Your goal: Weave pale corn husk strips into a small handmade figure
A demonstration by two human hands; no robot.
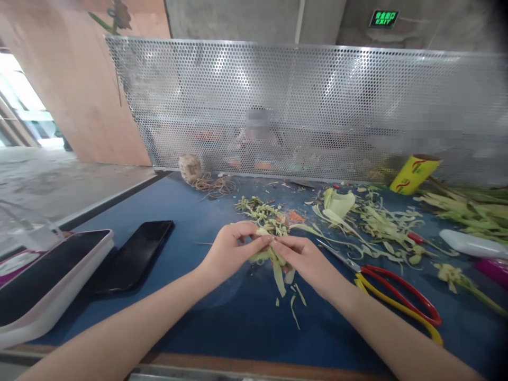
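In the head view my left hand and my right hand meet over the middle of the blue table. Their thumbs and fingers pinch a small bunch of pale green plant strips, which look like shredded leaf or husk. Strips dangle below the fingertips, and a few loose bits lie under them. Just beyond my hands lies a heap of green plant scraps with an orange piece beside it. To the right of my right hand rest scissors with red and yellow handles, blades slightly apart.
Two dark-screened devices, a phone and a thicker white-cased one, lie at left. Twine sits at the back by a perforated metal screen. More shreds, a yellow tube and a white object are at right.
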